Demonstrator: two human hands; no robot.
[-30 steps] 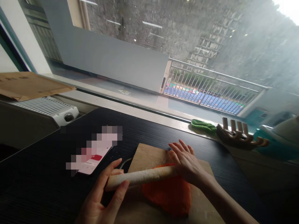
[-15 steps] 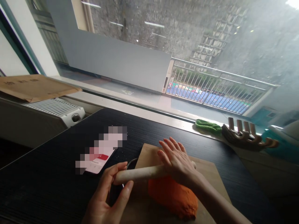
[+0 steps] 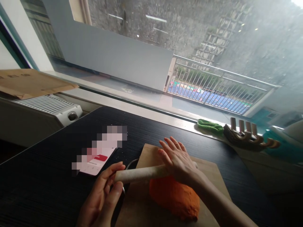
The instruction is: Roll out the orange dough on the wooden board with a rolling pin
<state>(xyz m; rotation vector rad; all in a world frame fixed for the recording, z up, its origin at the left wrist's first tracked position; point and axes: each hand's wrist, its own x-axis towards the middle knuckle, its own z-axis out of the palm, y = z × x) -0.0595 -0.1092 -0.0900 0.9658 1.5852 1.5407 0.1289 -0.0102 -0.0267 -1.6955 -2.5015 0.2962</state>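
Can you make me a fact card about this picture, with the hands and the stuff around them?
Left hand: thumb and fingertips either side of the rolling pin's left end
Right hand: on the pin, fingers spread
Lump: orange, dough-like, on the wooden board
Phone: on the black table, partly blurred
Green cloth: on the windowsill

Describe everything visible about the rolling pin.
The rolling pin is a straight, pale, apparently wooden cylinder with no handles showing. It slants slightly across the board, over the far edge of the orange lump. The right hand lies flat over its right part; the left hand curls around its left end.
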